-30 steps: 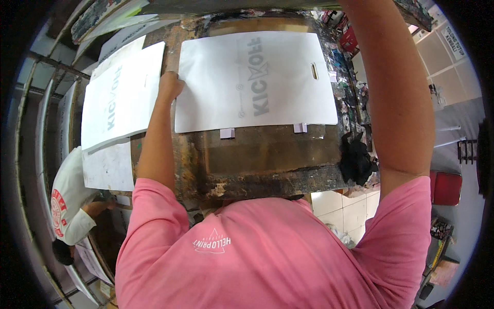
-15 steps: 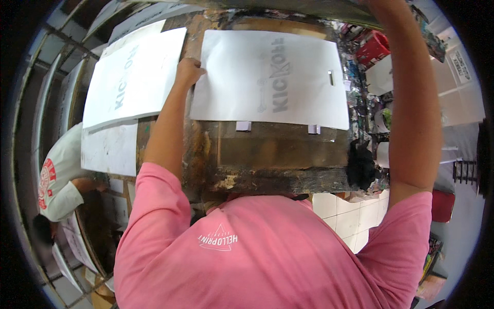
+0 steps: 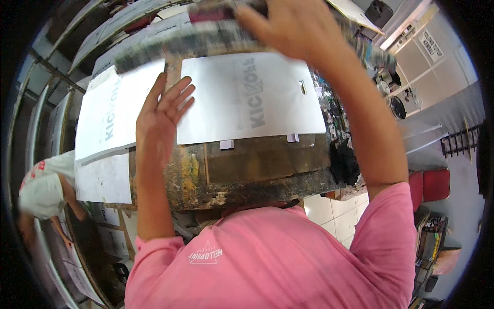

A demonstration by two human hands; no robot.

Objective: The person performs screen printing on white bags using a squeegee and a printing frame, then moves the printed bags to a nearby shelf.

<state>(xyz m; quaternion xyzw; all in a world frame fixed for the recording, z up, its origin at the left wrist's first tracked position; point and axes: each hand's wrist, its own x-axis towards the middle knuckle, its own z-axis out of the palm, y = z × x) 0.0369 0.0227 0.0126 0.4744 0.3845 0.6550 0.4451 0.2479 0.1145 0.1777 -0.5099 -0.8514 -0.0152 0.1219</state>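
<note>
The left hand (image 3: 162, 113) is up in the gap between the pile (image 3: 98, 123) and the white sheet (image 3: 206, 103). Its fingers are spread wide and I see nothing in it. The right hand (image 3: 296, 33) is over the far edge of the sheet, with its thumb stuck out. The top of the picture cuts it off, so I can't tell how far it is open or if it has hold of anything.

The sheet lies flat on the table (image 3: 188, 167), right of the pile. Two small tabs (image 3: 226, 144) (image 3: 293, 138) sit at its near edge.

The sheet could slide crooked if a hand bumps it, since no hand seems to press it down. A sleeve or arm could knock the pile too. The table is stained, and the black rag (image 3: 343, 162) is close by, so the white sheet might get dirty if it slips that way.

Big grey letters (image 3: 253, 90) run sideways on the sheet, and the pile's top has the same kind. Smaller print beside them is too faint to read. The pink shirt (image 3: 267, 257) has white words and a triangle. A white sign (image 3: 431, 44) on the right has dark letters.
</note>
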